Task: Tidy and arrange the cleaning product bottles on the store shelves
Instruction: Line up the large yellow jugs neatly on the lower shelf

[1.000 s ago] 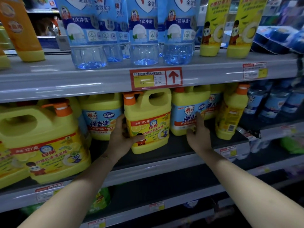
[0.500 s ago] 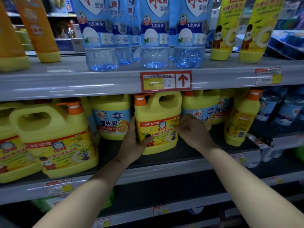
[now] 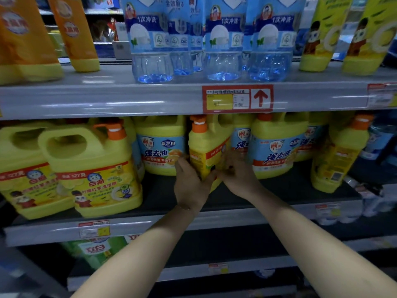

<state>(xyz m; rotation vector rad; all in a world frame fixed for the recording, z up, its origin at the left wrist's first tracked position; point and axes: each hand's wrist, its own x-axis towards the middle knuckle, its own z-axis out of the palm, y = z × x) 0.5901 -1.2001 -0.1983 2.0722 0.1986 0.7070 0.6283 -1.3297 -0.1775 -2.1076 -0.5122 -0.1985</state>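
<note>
Yellow plastic jug point(image 3: 203, 150), orange cap point(image 3: 199, 125), apparently clasped

A red-framed paper price label point(image 3: 237, 98) with a yellow field and 1 red arrow pointing up sits above the centre of the view. A smaller red, white and yellow price tag point(image 3: 94, 228) is at lower left. Another small price tag point(image 3: 218, 268) is lower still. The print on all 3 is blurred.
</note>
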